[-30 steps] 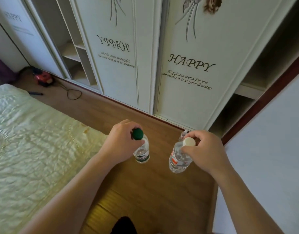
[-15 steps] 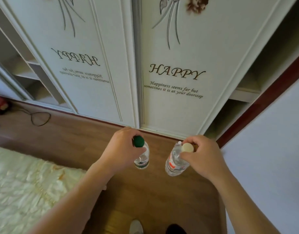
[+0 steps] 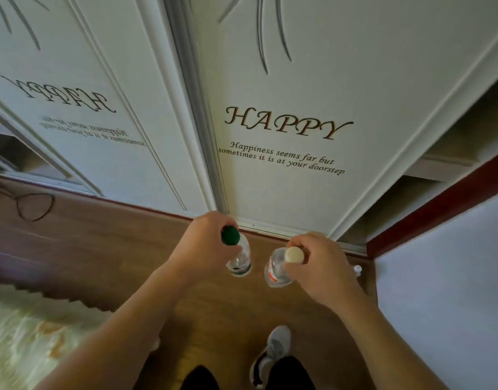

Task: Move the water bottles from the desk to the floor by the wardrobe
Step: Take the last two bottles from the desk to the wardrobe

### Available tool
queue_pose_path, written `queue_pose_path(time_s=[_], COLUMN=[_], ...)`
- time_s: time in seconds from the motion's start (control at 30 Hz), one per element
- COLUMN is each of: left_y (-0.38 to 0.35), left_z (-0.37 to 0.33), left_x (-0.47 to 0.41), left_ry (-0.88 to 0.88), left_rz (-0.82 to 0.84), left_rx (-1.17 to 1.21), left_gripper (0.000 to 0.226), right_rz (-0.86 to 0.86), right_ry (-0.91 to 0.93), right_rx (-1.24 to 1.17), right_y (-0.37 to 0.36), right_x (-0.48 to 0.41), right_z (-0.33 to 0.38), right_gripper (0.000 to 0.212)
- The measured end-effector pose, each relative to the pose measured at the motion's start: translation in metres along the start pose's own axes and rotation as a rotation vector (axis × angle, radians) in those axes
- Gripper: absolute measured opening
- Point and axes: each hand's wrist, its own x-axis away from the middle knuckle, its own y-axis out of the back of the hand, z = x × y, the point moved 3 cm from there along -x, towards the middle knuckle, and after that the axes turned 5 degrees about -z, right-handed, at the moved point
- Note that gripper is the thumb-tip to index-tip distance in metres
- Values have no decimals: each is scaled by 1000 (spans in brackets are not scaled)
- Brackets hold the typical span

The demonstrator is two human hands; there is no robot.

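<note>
While the left hand grips a green-capped bottle, the right hand grips a white-capped bottle

dim warm light, motion blur lower left, wide-angle bending.

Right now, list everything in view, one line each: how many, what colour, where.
green-capped water bottle: one, clear, held over the floor, centre
cream-capped water bottle: one, clear with red label, right of it
small white cap: one, low by the wardrobe's right corner, rest hidden
wardrobe doors: two, white, HAPPY lettering, ahead
floor: one, brown wood, below
cable: one, black, looped on floor, far left
bed cover: one, cream, lower left
shoe: one, grey and white, bottom centre
left grip: one, bare, holds the green-capped water bottle's top
right grip: one, bare, holds the cream-capped water bottle's top
</note>
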Motion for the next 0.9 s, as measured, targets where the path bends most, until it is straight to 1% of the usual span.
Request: queue_pose_path(time_s=[0.2,0.37,0.57,0.73,0.9], left_y=[-58,-125,-236,-330,-423], left_z=[30,80,168,249,314], left_x=[-85,-146,-210,-256,-287], left_ry=[-15,-22,-61,-74,-105], left_rz=[10,73,156,147,171], left_rx=[-7,-36,-73,-64,-67], left_gripper=[23,19,17,19,15], right_rz=[46,32,-12,-69,-114], right_ry=[-3,-64,-138,-180,-247], right_rx=[6,-10,-14,-1,11], right_y=[-37,-92,-190,-286,-378], right_x=[-81,-135,-191,-227,-259], right_z=[-52,-106,-191,-261,-336], right_gripper=[23,25,27,24,23])
